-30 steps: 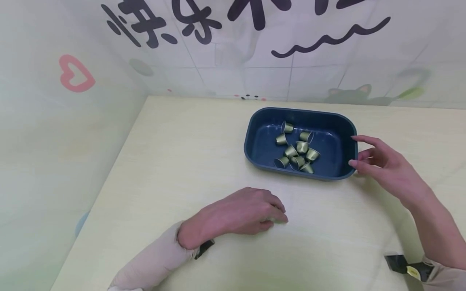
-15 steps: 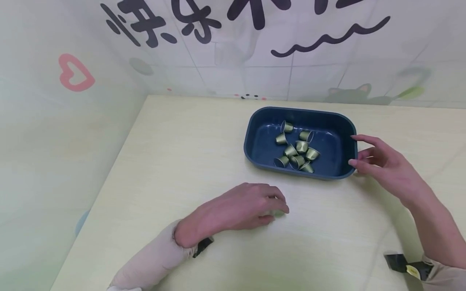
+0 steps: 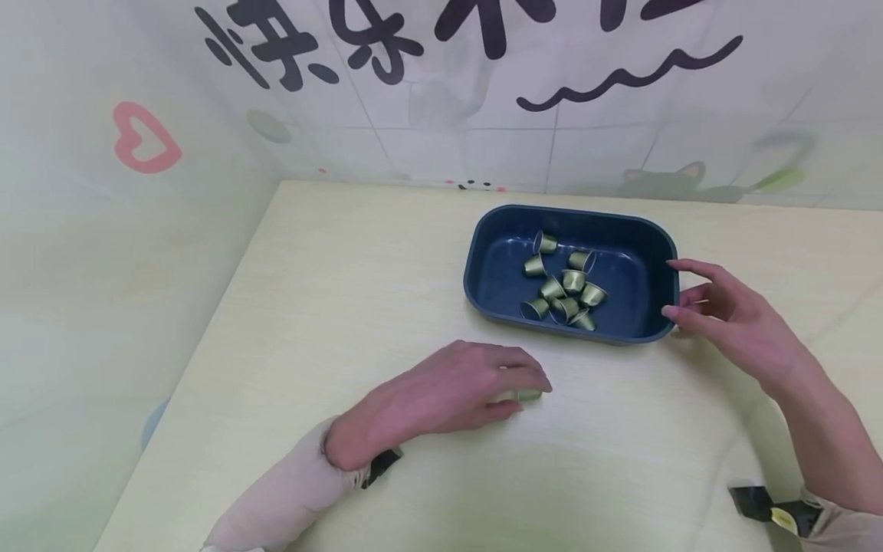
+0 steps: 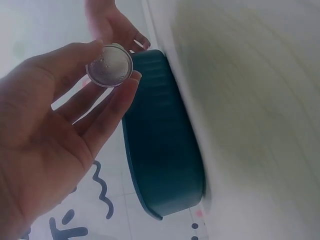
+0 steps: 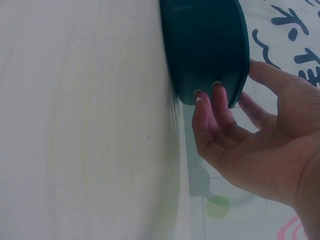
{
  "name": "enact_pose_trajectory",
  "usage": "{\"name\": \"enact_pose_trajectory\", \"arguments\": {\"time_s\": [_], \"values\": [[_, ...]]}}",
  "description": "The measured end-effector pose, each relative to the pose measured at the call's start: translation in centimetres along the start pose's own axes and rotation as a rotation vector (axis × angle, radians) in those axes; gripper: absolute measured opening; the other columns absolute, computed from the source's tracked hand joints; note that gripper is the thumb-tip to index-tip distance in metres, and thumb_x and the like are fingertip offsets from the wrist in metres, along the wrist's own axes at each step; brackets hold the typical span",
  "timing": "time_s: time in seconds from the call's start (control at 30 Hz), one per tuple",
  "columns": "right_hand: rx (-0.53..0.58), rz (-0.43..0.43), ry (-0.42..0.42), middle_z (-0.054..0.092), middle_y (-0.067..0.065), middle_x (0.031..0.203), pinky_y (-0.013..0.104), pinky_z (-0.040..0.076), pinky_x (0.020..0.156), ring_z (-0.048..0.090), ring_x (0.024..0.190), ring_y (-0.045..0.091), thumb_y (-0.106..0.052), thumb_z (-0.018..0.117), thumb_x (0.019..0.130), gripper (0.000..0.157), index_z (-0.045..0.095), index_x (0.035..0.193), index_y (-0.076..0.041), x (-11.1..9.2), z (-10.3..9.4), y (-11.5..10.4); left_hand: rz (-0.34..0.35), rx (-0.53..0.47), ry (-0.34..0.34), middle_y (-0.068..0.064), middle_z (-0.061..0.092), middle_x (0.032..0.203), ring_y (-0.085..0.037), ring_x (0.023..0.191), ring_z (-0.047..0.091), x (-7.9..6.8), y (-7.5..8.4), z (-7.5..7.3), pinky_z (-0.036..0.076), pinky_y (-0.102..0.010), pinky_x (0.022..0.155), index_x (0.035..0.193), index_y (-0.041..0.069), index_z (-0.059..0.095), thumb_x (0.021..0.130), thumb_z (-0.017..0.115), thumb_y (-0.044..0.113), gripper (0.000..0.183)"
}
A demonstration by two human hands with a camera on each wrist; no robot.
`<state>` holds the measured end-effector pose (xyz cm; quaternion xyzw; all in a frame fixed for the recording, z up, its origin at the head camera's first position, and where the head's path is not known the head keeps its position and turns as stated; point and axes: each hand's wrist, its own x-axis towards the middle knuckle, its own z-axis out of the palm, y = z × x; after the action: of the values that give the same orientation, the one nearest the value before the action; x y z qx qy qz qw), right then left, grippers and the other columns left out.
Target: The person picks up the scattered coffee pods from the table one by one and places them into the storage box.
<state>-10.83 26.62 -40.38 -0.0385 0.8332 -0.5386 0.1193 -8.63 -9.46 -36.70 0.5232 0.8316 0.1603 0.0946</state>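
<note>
In the head view my left hand (image 3: 451,391) is over the table in front of the blue plastic bin (image 3: 498,280). It pinches a green coffee capsule (image 3: 530,395) between thumb and fingertips. The left wrist view shows that capsule's round silvery lid (image 4: 111,66) facing the camera, held by the thumb and fingers. My right hand (image 3: 745,326) grips the bin's right end, thumb and index finger at the rim. The other fingers press the outer wall, as the right wrist view shows of the hand (image 5: 260,145). Several green capsules (image 3: 552,288) lie loosely inside the bin, mostly left of its middle.
The pale wooden table (image 3: 331,291) meets a white printed wall (image 3: 476,153) just behind the bin. Another wall (image 3: 90,253) with a pink heart runs along the table's left edge. Dark straps with small devices (image 3: 773,510) sit at the wrists.
My left hand has moved slightly up and forward from the table toward the bin, and the capsule in its fingers has come into view. The right hand and the bin stay put.
</note>
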Motion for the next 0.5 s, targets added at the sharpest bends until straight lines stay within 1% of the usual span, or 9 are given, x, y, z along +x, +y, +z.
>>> {"name": "enact_pose_trajectory", "arguments": {"time_s": [0.2,0.27,0.4,0.47,0.5], "values": [[-0.009,0.008,0.007,0.056,-0.003,0.1,0.016,0.049,0.071,0.063,0.083,0.009,-0.013,0.065,0.097,0.059,0.042,0.15,-0.027,-0.2,-0.1,0.0,0.009,0.026,0.047,0.009,0.065,0.123,-0.003,0.11,0.062,0.0,-0.4,-0.9,0.051,-0.018,0.085,0.123,0.022,0.069,0.092,0.073,0.02,0.031],[-0.011,0.011,0.008,0.056,-0.002,0.1,0.016,0.049,0.071,0.063,0.084,0.009,-0.013,0.065,0.097,0.059,0.041,0.15,-0.027,-0.2,-0.1,0.0,0.009,0.03,0.068,0.009,0.066,0.122,-0.003,0.103,0.065,0.1,-0.5,-1.3,0.052,-0.018,0.08,0.122,0.021,0.07,0.092,0.073,0.021,0.031],[-0.013,0.015,0.007,0.056,-0.002,0.1,0.016,0.049,0.071,0.062,0.085,0.008,-0.014,0.065,0.098,0.059,0.041,0.15,-0.027,-0.2,-0.1,0.0,0.009,0.031,0.119,0.008,0.068,0.12,-0.003,0.084,0.068,0.0,-0.7,-1.7,0.052,-0.017,0.067,0.12,0.02,0.071,0.09,0.075,0.023,0.03],[-0.011,0.017,0.006,0.057,-0.002,0.1,0.016,0.049,0.071,0.062,0.085,0.008,-0.014,0.066,0.097,0.059,0.041,0.15,-0.026,-0.2,0.0,0.0,0.009,0.039,0.137,0.008,0.068,0.12,-0.003,0.078,0.068,-0.1,-0.8,-1.8,0.05,-0.017,0.063,0.119,0.02,0.072,0.09,0.076,0.024,0.03],[-0.012,0.017,0.006,0.057,-0.002,0.101,0.016,0.049,0.071,0.063,0.085,0.008,-0.014,0.066,0.097,0.059,0.041,0.15,-0.026,-0.2,0.0,0.0,0.009,0.042,0.144,0.008,0.068,0.12,-0.003,0.078,0.068,-0.1,-0.8,-1.8,0.05,-0.017,0.062,0.119,0.02,0.072,0.09,0.076,0.024,0.03]]}}
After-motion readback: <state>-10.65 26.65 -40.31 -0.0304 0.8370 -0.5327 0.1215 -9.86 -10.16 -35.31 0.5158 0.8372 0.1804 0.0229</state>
